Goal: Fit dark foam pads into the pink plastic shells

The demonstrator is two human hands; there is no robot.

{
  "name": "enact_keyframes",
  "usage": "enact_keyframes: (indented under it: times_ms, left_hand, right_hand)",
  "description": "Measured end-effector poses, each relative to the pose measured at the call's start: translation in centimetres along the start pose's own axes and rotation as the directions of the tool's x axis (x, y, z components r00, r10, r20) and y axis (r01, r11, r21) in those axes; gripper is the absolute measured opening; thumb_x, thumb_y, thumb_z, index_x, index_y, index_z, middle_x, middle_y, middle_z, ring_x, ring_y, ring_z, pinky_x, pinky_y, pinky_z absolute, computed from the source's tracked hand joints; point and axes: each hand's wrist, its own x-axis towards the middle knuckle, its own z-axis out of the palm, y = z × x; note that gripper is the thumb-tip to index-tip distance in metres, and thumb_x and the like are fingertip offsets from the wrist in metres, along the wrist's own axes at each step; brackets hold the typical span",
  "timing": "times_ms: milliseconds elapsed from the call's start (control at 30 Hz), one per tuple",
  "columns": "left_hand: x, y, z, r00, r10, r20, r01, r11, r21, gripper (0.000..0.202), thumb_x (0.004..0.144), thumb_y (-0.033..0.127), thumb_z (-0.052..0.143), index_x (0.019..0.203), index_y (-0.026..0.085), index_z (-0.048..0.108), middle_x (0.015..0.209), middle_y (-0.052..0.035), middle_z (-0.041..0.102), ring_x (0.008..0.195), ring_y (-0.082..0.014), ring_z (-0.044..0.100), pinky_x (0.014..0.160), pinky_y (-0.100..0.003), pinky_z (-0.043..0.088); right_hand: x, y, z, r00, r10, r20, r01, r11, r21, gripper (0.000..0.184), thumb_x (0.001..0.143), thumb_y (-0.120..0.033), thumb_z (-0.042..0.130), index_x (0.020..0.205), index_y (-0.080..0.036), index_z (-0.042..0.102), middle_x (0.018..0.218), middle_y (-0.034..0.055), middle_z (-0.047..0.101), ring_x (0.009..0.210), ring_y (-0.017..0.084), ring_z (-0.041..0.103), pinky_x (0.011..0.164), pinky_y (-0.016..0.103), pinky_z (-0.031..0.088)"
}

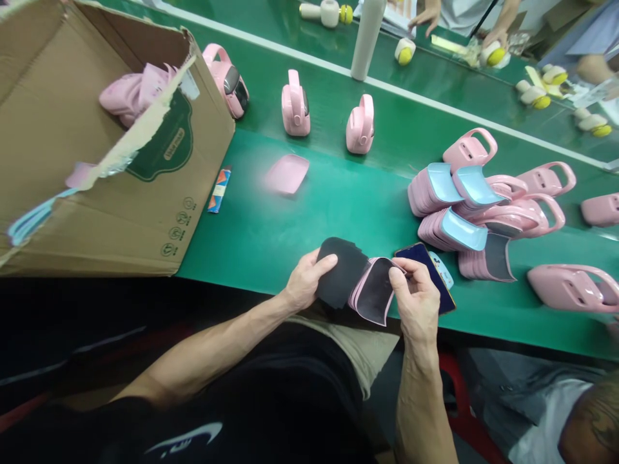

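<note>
My left hand [305,278] is closed on a stack of thin black sheets [341,274], thumb on top. Beside them, over the table's front edge, is a small stack of curved pink panels [371,291], the top one dark on its inner face. My right hand [416,293] pinches the upper right edge of that top panel between thumb and fingers. Behind the right hand lies a dark blue flat phone-like object [435,277]. A single pink panel [289,174] lies farther back on the green mat.
An open cardboard box [203,212] holding pink pieces stands at left. Stacks of pink panels [447,232], some with blue faces, and pink handled housings [469,151] crowd the right. A pale bottle [368,38] stands behind. Co-workers' hands [428,14] are across the table; another person sits at right.
</note>
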Motion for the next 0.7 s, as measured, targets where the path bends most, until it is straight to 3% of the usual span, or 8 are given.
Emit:
enact_keyframes:
  times_ms: [200,433,700]
  left_hand:
    - [0.1,0.0,0.0,1.0,0.005,0.015,-0.005,1.0,-0.011,0.059,0.083,0.052,0.091,0.123,0.01,0.078,0.114,-0.0171,0.082,0.1,-0.0308,0.079,0.088,-0.037,0.062]
    - [0.1,-0.1,-0.1,1.0,-0.004,0.005,0.004,1.0,0.0,0.06,0.083,0.052,0.09,0.124,0.01,0.078,0.113,-0.0169,0.082,0.099,-0.0309,0.079,0.084,-0.036,0.063]
    - [0.0,-0.2,-0.2,1.0,0.004,0.013,-0.004,1.0,-0.005,0.059,0.085,0.052,0.089,0.125,0.011,0.078,0.115,-0.0174,0.082,0.102,-0.0326,0.079,0.09,-0.04,0.063]
  right_hand:
    - [0.1,-0.2,0.5,0.996,-0.072,-0.055,0.073,0.997,0.009,0.023,0.101,-0.044,0.074,0.106,-0.023,0.083,0.113,0.0067,0.073,0.1,0.021,0.07,0.091,0.038,0.058]
    - [0.0,-0.9,1.2,0.979,-0.171,-0.111,0.153,0.977,-0.148,0.023,0.105,-0.04,0.066,0.106,-0.022,0.079,0.107,0.0069,0.073,0.097,0.021,0.07,0.082,0.036,0.057]
    - [0.2,-1.2,1.4,0.974,-0.198,-0.107,0.177,0.967,-0.181,0.021,0.105,-0.039,0.066,0.105,-0.022,0.079,0.101,0.0055,0.073,0.089,0.02,0.068,0.074,0.034,0.052]
